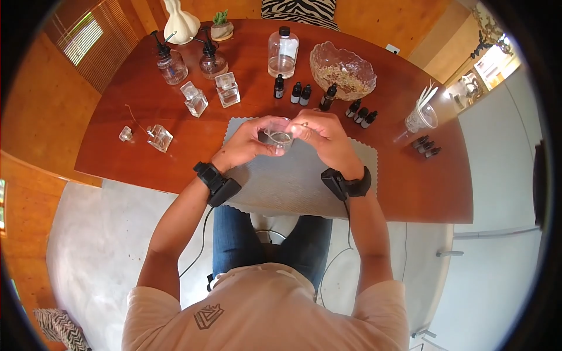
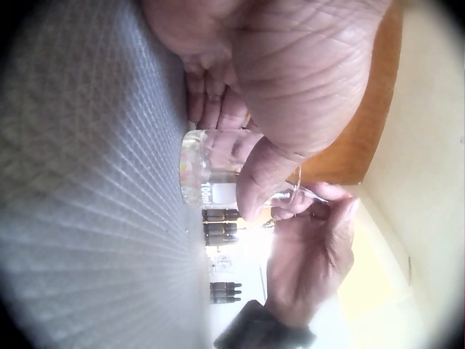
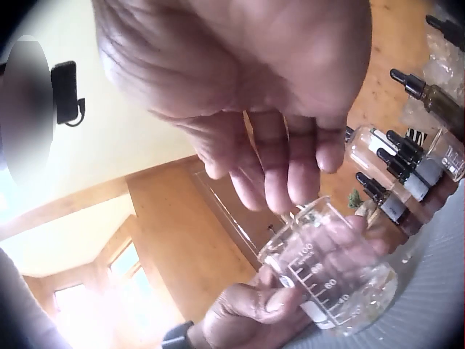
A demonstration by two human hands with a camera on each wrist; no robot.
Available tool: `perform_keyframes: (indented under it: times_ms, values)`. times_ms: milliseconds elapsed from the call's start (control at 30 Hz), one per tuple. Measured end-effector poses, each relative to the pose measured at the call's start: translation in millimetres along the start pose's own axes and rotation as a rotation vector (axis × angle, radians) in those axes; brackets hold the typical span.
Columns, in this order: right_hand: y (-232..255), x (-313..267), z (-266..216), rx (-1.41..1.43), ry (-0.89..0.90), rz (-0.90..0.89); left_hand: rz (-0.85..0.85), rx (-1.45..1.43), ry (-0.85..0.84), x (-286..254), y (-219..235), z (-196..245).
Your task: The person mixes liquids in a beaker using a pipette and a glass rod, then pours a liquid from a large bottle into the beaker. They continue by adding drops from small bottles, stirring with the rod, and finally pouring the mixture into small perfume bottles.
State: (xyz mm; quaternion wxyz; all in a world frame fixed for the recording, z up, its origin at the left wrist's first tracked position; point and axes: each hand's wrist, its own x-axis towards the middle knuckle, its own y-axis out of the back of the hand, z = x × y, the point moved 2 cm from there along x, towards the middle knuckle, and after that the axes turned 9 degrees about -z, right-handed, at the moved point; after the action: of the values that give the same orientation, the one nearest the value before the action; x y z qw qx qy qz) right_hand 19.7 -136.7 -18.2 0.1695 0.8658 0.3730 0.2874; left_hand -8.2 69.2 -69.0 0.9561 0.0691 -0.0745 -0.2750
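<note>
My left hand (image 1: 250,140) grips a small clear glass beaker (image 3: 330,280) with printed volume marks, thumb on one side and fingers round the other. A little clear liquid shows low in the beaker. In the head view it is over the grey mat (image 1: 275,181), its base near the mat in the left wrist view. My right hand (image 1: 325,134) is at the beaker's rim, thumb and fingertips pinching a thin clear rod (image 2: 315,195). The rod's lower part is hard to make out through the glass.
Behind the hands stand dark dropper bottles (image 1: 297,92), a large clear bottle (image 1: 282,58) and a glass bowl (image 1: 345,70). Square glass bottles (image 1: 228,90) and pump bottles (image 1: 171,67) are at left. To the right, a cup (image 1: 420,119) holds white strips beside several small bottles (image 1: 425,146).
</note>
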Motion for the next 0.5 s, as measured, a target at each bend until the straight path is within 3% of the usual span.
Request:
perform_keyframes:
  times_ms: [33,133,233,333,433,500]
  values:
    - [1.3,-1.3,-0.5,-0.017,-0.012,-0.076,-0.01,-0.002,0.005,0.3,-0.1,1.0]
    - [-3.5,-2.5,0.3,0.053,-0.003,0.171,0.012,0.003,-0.017,0.7,-0.5,-0.5]
    - [-0.5,0.7,-4.8,-0.007,0.058,0.038,0.003,-0.029,0.037,1.0,0.0,-3.4]
    - [2.1,-2.1,-5.4,0.039,-0.012,-0.005,-0.003,-0.019,0.026,1.9,-0.5,-3.4]
    - [2.2,-3.1,0.2,0.065,-0.057,0.07,-0.001,-0.031,0.037,1.8,-1.3,-3.2]
    - [1.2,-4.1,1.4,0.086,-0.017,0.002,-0.01,-0.034,0.032,2.4,-1.2,-2.6]
